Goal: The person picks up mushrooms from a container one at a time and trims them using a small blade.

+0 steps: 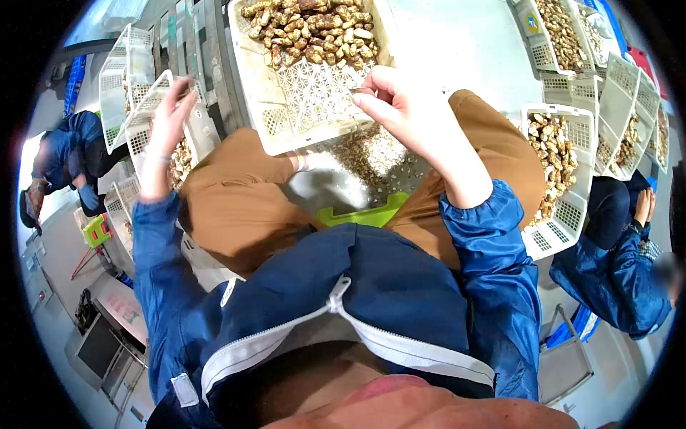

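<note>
My left hand point(168, 118) is raised over a white mesh basket point(204, 132) on the left, its fingers apart and slightly blurred, with nothing visible in them. Brown-and-white knobbly pieces point(180, 163), mushroom-like, lie in that basket. In front of me a white plastic crate point(264, 121) holds a heap of similar pieces point(314, 32) at its far end; its patterned floor shows at the near end. Above the crate's near right side, my right hand point(389, 104) is closed in a pinch. A small dark bit shows at its fingertips, too small to name.
Trimmings point(371, 154) litter the floor between my knees, near a lime-green plastic seat point(364, 214). A filled basket point(554, 164) stands by my right knee, with more baskets point(564, 43) beyond. Co-workers in blue sit at right point(614, 250) and bend at left point(86, 143).
</note>
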Demonstrator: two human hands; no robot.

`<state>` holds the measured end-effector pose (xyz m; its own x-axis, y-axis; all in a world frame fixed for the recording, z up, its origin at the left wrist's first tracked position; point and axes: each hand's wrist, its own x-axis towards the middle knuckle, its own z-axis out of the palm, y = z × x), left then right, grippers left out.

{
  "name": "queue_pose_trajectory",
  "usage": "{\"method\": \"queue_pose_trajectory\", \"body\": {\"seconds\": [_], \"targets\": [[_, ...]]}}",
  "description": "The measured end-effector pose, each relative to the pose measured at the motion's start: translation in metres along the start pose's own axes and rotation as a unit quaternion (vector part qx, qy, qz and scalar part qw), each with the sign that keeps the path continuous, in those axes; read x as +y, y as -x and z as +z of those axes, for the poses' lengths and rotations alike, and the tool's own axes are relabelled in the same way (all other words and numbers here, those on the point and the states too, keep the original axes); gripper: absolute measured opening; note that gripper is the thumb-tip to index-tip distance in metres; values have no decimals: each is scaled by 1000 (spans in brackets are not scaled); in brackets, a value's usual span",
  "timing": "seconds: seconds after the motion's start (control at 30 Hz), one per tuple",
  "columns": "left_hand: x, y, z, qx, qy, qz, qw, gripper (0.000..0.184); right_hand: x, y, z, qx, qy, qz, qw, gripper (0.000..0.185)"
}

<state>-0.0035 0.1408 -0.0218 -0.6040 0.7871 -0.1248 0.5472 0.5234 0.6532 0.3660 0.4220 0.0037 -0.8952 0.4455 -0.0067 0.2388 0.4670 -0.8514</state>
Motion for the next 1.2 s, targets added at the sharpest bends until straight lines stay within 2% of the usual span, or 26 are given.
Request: {"method": "queue_pose_trajectory", "body": {"seconds": [0.03,0.07,0.1,0.13,0.2,0.27,0.33,0.4,0.43,0.47,0.53,0.6,0.63,0.67,0.7,0.73,0.8,0.83,0.9,0.93,0.97,1.03,1.07,1.1,1.17,1.2], "targets": [[33,-36,36,-67,-17,12,998,41,0,-2,2,7,13,-7,1000,20],[96,-53,72,-110,-69,-14,991,45,1,-4,4,16,25,-12,999,20],[57,-97,119,-96,-184,92,974,47,5,-7,6,17,30,-33,999,20],[52,-132,159,-101,-212,174,956,43,7,-7,8,23,29,-26,999,20],[39,-179,230,-28,-271,225,935,41,11,-8,10,28,29,-10,999,19],[50,-197,265,-33,-331,130,934,39,14,-11,5,4,20,4,1000,18],[45,-200,282,23,-373,133,918,37,15,-8,2,-6,-11,24,1000,18],[38,-203,287,59,-372,173,910,34,22,-6,3,7,-26,17,999,18],[30,-206,285,93,-315,230,916,32,23,-4,3,16,-28,12,999,19],[25,-212,283,36,-273,193,942,31,25,-3,1,27,-28,7,999,20],[51,-195,264,35,-213,135,967,33,21,-3,-8,26,-43,16,999,16],[59,-182,240,-23,-166,160,973,36,20,-3,-14,46,-53,14,997,15],[80,-159,223,-83,-20,106,991,35,21,-3,-14,63,-56,11,996,15],[107,-131,204,-140,127,47,981,35,20,-1,-14,80,-60,7,995,16],[124,-107,189,-171,174,39,969,35,15,1,-12,95,-108,24,989,19],[141,-81,174,-199,222,31,954,34,15,0,-13,97,-88,9,991,20],[189,-27,144,-214,218,-43,951,35,15,2,1,96,-160,18,982,17],[195,-8,141,-203,282,-23,937,38,15,1,5,108,-144,-36,983,17],[198,17,140,-180,299,51,936,40,17,-1,10,129,-109,-140,976,16],[197,26,141,-160,308,86,934,40,13,1,12,128,-114,-156,973,15],[196,34,140,-156,336,49,928,40,9,1,15,126,-119,-172,970,15],[189,40,139,-126,305,93,940,39,3,0,13,100,-120,-210,965,14],[185,41,137,-111,286,115,945,38,1,0,15,94,-122,-209,966,14],[193,47,134,-121,334,44,934,35,-1,0,17,88,-125,-208,966,14],[194,46,129,-100,263,96,955,34,-2,-5,20,101,-106,-227,963,13],[194,45,128,-92,228,122,962,34,-1,-6,20,89,-157,-177,968,13]]}}
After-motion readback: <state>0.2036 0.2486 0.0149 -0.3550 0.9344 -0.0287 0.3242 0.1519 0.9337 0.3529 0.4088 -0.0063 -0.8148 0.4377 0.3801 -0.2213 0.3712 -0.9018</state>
